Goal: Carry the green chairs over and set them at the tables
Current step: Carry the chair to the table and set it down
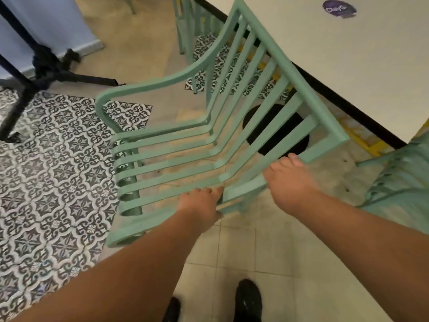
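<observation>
Right now the mint-green slatted metal armchair (209, 135) hangs tilted beside the white table's (348, 66) black edge, left hand (202, 205) & right hand (290, 182) clenched on its near armrest, probably airborne. Level it, lower gently, w/ legs clear.

A second green chair (399, 173) is cut off by the right edge. The white table (348, 66) runs past the top and right edges. The carried green chair (209, 140) looks motion-blurred (its near armrest most), and both forearms leave the bottom edge.
</observation>
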